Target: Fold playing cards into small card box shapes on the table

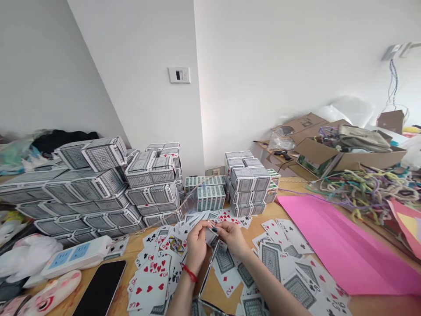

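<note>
My left hand (197, 243), with a red string on the wrist, and my right hand (233, 237) meet at the table's middle, fingers pinched together on a small stack of playing cards (210, 237). Loose playing cards (154, 272) lie scattered face up and face down around and under both hands. A clear plastic sleeve (210, 272) lies between my forearms. Stacks of boxed card decks (98, 188) rise behind the hands, with another stack (248, 184) to the right.
A white power strip (77, 255) and a black phone (101, 289) lie at the left. A pink paper sheet (332, 241) covers the right side. Cardboard boxes (329, 153) and tangled coloured cords (365, 184) sit at the back right.
</note>
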A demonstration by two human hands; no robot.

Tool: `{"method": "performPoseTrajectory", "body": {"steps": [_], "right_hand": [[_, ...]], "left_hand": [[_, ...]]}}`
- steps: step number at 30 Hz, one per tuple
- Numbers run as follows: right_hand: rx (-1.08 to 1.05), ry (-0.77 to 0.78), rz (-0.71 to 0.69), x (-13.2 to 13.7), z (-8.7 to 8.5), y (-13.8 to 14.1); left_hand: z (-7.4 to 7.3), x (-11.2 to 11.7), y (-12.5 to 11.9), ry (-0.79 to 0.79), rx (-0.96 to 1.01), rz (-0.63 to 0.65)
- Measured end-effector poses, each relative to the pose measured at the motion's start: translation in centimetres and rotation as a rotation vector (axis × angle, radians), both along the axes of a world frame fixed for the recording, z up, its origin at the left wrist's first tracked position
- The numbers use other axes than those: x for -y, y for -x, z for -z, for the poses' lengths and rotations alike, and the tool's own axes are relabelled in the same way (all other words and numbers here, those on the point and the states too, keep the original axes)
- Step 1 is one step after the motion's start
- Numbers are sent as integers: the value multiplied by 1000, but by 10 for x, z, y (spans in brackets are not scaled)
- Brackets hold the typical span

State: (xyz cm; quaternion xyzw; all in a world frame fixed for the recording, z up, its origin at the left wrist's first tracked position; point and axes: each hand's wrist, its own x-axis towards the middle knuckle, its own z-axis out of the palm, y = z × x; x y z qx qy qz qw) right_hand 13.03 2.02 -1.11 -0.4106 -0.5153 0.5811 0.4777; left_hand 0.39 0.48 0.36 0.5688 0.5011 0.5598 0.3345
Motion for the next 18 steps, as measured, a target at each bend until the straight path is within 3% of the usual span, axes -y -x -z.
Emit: {"method": "performPoseTrajectory", "body": {"steps": [8, 18], "right_hand": [[123, -127, 57, 2, 4, 0], [316, -272, -5, 6, 2, -2]], "left_hand": [[-6, 1, 0, 153, 80, 65], [2, -1, 0, 135, -41, -25]]}}
